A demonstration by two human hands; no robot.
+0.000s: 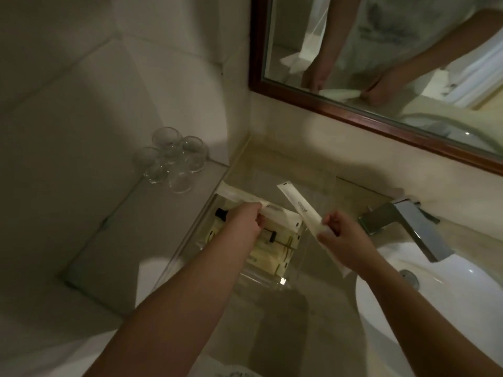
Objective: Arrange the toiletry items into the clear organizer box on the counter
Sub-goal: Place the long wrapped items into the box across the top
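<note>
The clear organizer box [292,270] stands on the counter in the left corner, below my hands. Inside it lie pale yellow bottles with black caps [268,254] and a black-capped tube [221,213]. My left hand [245,221] is over the box's far left part, gripping a long white packet [239,195] that lies across the box's back edge. My right hand [341,238] holds a second long white packet [298,205] tilted up and to the left, just right of the box. My left forearm hides part of the box's contents.
Several clear drinking glasses [171,159] stand on a grey shelf [122,240] to the left. A chrome faucet [408,227] and white sink basin [435,303] lie to the right. A wood-framed mirror [353,112] hangs on the back wall.
</note>
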